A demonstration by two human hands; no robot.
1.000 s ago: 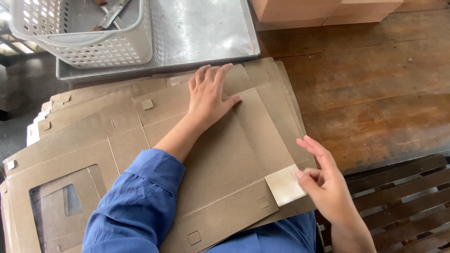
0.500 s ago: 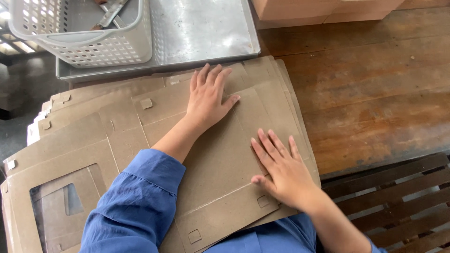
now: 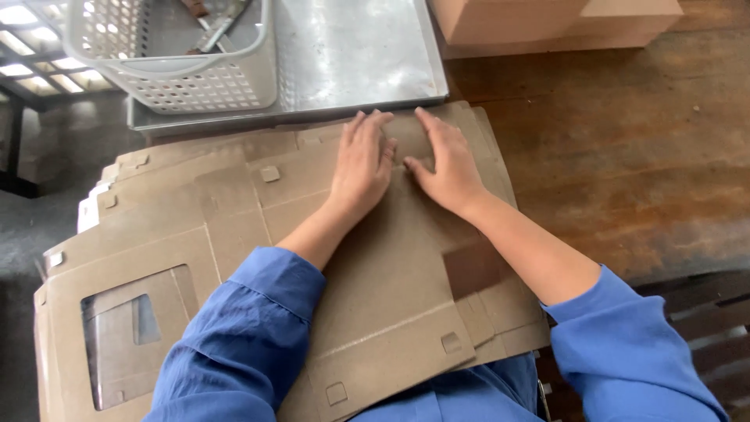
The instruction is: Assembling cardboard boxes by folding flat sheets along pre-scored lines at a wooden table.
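Observation:
A stack of flat brown cardboard box blanks lies on the wooden table in front of me, some with window cut-outs. My left hand presses flat on the top blank near its far edge, fingers together and pointing away. My right hand lies flat right beside it on the same blank, fingers spread toward the far edge. Both palms face down and neither grips anything. A darker patch shows on the blank below my right forearm. Blue sleeves cover both arms.
A metal tray sits just beyond the blanks, holding a white plastic basket with tools inside. A closed cardboard box stands at the far right. Bare wooden tabletop extends to the right, with dark slats at its near edge.
My right hand put the small pale strip down on the blank near its lower right corner, then slid up to the far edge beside my left hand. The left hand stayed put.

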